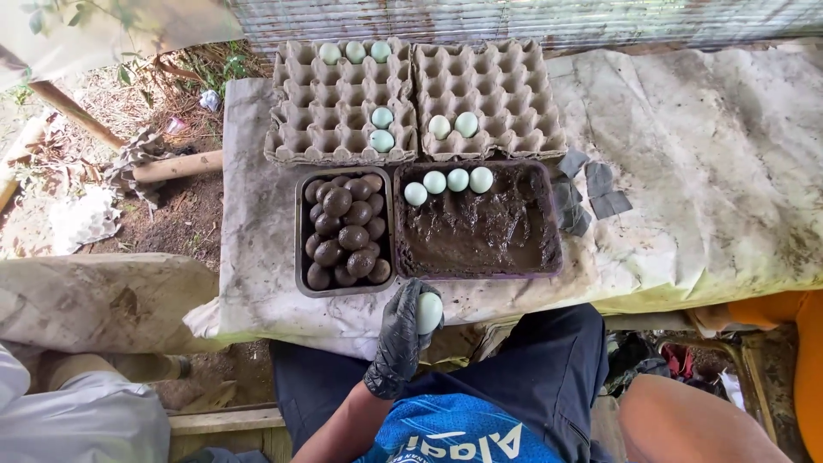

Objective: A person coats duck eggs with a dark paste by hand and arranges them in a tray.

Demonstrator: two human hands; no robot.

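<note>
Plainly, a pale egg (429, 312) was pinched in the gloved left hand (403, 330), just short of the mud tray (549, 257) beyond its fingertips. A slip was judged likely: the wet glove could drop it past the surface (703, 171) edge. The right hand was unseen.

Black-gloved left hand (401, 337) gripping pale blue-green egg (429, 312) just below metal tray of mud-coated eggs (345, 233), beside tray of dark mud (489, 231).
</note>
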